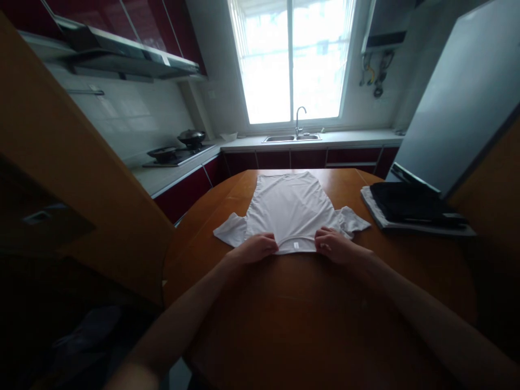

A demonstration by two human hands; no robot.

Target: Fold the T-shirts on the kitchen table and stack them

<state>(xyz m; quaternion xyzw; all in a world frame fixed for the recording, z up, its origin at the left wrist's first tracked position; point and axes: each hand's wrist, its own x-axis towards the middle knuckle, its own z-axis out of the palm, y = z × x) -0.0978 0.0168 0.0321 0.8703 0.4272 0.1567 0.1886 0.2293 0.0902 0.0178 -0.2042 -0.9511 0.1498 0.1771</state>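
A white T-shirt [290, 208] lies spread on the wooden table, its collar towards me and its hem at the far side. A small pale label shows inside the neckline. My left hand [260, 246] is closed on the shirt beside the left end of the collar. At the collar's right end, my right hand [331, 244] pinches the fabric with curled fingers. Both short sleeves stick out sideways beyond my hands, the right one rather crumpled. The cloth right under my fingers is hidden.
Dark and white folded clothes [410, 203] are stacked on the table's [292, 314] right side, near a tall pale refrigerator [463, 92]. Behind the table runs a counter with a sink [292, 138]. Pans [190, 136] stand on the stove at left.
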